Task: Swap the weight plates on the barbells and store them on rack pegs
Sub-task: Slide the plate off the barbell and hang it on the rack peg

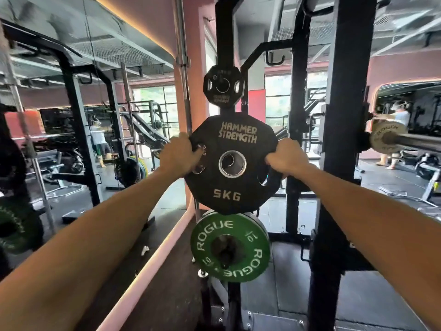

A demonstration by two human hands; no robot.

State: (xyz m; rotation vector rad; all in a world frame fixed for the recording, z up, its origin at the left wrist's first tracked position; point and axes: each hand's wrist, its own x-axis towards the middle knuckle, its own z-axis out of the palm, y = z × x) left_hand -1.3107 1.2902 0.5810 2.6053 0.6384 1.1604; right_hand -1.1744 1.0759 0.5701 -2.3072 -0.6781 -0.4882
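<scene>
Gym rack (224,32) — hands (180,155) grip 5KG plate (232,163).

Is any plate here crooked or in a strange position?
Only slightly: the small black plate on the top peg hangs with its lettering upside down. The 5 kg plate, gripped by both hands, and the green plate look normal.
</scene>
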